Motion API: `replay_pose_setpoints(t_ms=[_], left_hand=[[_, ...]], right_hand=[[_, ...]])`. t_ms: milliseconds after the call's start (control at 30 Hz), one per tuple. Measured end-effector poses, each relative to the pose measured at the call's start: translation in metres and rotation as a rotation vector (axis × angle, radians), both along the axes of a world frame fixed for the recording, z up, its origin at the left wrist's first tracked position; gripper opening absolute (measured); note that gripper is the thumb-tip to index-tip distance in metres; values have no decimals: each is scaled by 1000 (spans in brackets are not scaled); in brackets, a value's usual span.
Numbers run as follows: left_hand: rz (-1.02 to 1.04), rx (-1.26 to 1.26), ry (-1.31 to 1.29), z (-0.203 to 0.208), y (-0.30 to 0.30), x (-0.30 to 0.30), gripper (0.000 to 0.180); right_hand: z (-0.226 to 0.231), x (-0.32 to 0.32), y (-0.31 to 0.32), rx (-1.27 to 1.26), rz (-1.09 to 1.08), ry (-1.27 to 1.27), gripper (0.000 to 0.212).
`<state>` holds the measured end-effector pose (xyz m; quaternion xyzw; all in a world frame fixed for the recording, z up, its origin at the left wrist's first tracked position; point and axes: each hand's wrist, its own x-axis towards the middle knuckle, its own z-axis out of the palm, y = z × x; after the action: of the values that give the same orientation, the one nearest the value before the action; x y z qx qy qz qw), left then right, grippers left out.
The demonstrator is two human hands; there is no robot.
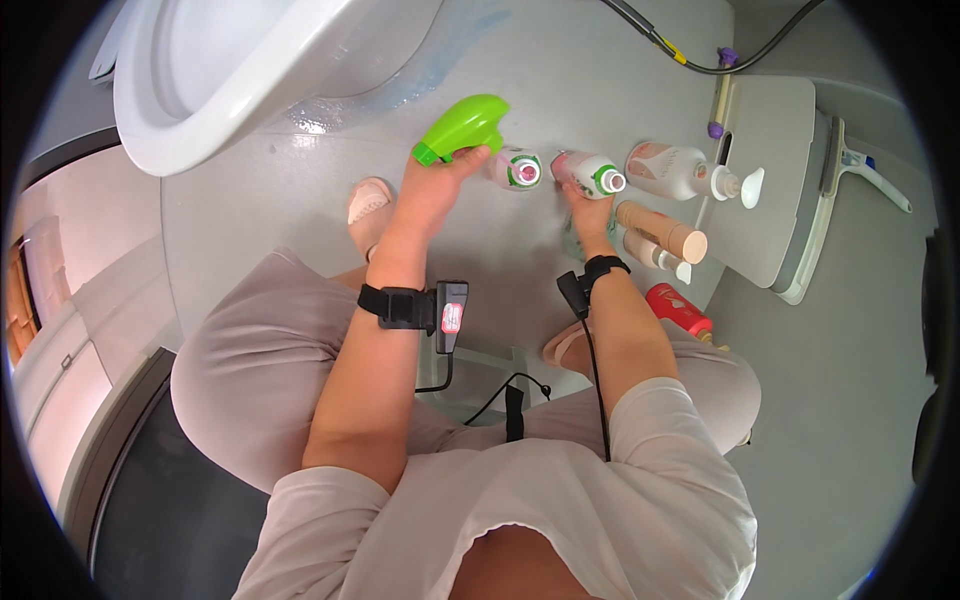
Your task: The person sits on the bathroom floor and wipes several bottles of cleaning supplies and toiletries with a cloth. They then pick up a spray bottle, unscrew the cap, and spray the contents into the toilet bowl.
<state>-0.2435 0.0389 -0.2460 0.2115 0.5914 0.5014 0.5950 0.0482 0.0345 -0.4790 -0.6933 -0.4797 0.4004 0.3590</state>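
My left hand point(436, 190) is closed around a bright green spray head point(465, 125), whose nozzle points to the left. Just right of it, an open bottle point(508, 168) with a green-and-white label and white neck stands on the floor. My right hand point(590, 212) grips a second uncapped bottle point(583, 167), pink and white with green near its neck. That one leans, its mouth toward me and to the right. The fingers of my right hand are partly hidden behind it. Whether the left hand's fingers touch the first bottle, I cannot tell.
Right of my hand stand a white pump bottle point(665, 170), a beige capped bottle point(660, 228), a smaller pump bottle point(650, 250) and a red bottle point(680, 308). A toilet point(190, 100) is at upper left. A squeegee point(870, 178) leans by a grey panel point(775, 180).
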Motion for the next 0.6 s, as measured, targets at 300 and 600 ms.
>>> replay_pose_setpoints(t_ms=[300,600], left_hand=[[-60,35,-5,8,2,4,25],[-87,36,59,9,6,2,25]], right_hand=[[32,2,11,29,-92,-212,60],[31,-67,9,-28,286,-608,24]])
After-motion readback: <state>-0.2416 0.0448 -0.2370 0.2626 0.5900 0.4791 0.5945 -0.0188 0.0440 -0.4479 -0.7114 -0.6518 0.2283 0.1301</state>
